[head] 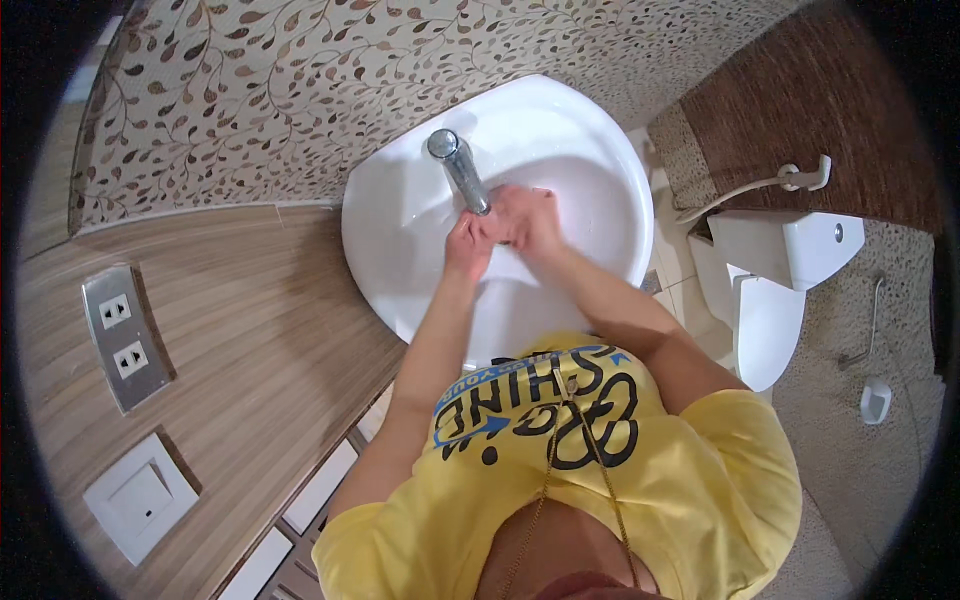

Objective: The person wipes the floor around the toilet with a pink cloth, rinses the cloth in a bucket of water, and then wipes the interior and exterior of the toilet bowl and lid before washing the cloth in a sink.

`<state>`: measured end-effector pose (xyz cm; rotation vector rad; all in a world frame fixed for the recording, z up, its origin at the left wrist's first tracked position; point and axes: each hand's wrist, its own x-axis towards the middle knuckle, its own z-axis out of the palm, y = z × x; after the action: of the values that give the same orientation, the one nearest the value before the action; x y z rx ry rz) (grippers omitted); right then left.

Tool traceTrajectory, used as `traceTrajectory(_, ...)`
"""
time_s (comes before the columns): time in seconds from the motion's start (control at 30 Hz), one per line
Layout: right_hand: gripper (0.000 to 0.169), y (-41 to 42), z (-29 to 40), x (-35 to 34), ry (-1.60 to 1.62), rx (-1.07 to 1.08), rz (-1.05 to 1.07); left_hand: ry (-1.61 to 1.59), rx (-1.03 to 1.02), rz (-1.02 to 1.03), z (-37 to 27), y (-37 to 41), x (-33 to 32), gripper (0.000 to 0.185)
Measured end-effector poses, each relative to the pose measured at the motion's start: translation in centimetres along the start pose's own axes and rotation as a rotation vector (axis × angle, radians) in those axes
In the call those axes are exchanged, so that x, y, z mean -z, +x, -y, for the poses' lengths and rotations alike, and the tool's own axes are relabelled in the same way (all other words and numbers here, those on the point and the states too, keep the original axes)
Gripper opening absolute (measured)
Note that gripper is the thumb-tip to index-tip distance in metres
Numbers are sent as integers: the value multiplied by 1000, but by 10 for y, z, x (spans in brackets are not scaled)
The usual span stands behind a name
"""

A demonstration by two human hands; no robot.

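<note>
Both hands are over the bowl of a white ceramic washbasin (pixel 615 202), close under the spout of a chrome tap (pixel 466 176). My left hand (pixel 469 244) is bent at the fingers, just below the spout end. Against it on the right lies my right hand (pixel 529 221), blurred, with its fingers towards the tap. The hands touch or nearly touch, and no object shows in either one. How far the fingers are closed is unclear, and whether water runs is hidden.
At the left, a wood-look panel (pixel 300 292) carries a double power socket (pixel 124 337) and a white wall switch (pixel 141 491). A white toilet (pixel 769 322) with a cistern stands at the right, below a hose with a sprayer (pixel 810 178).
</note>
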<state>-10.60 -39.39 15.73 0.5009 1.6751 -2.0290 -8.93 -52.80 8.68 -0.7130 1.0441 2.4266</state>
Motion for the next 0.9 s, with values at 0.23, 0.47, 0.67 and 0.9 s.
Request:
traceTrajectory(0.23,20,28,-73,-19,-207,236,91,-254,86,200,37,19,14,33)
traceTrajectory(0.47,16,14,-50,-34,-533,409,-350,-195,252,16,20,23,34,37)
traceTrajectory(0.67,19,21,-53,-28,-490,527,-76,-264,478,478,9,29,58,40)
traceTrajectory(0.9,26,17,-59,-40,-556,564,-101,-190,236,435,12,19,45,32)
